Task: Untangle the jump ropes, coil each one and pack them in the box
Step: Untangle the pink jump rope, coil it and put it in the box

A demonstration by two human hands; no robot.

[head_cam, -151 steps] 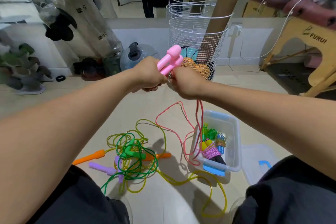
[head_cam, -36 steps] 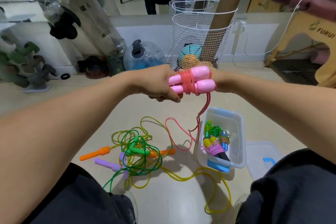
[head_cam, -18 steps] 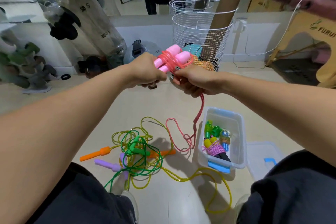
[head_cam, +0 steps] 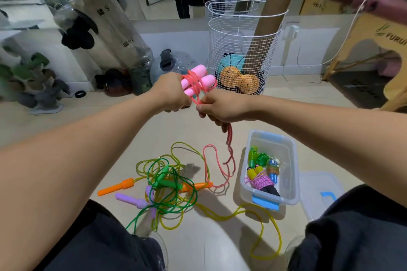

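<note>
On the floor at the left lies a loose tangle of ropes point(head_cam: 167, 185): an orange handle point(head_cam: 115, 187), a purple handle point(head_cam: 130, 200), green cord and yellow cord looping over one another, with a second orange handle point(head_cam: 196, 186) poking out at the right of the heap. Above this, the left hand point(head_cam: 172, 94) is raised, its fingers curled round the near ends of the pink handles point(head_cam: 198, 82), which stand side by side and tilt up and away from the fist. Several turns of pink cord point(head_cam: 193, 86) are wound across the handles just beyond the knuckles. The right hand point(head_cam: 220, 105) sits just beside the left, its fingers closed on the cord where it leaves the bundle. From under this hand the rest of the pink cord hangs down to the floor, ending in loops between the tangle and the box point(head_cam: 293, 182). The clear box stands open on the floor at the right and holds three coiled ropes point(head_cam: 263, 174). Its lid point(head_cam: 319, 191) lies just beside it, further right.
</note>
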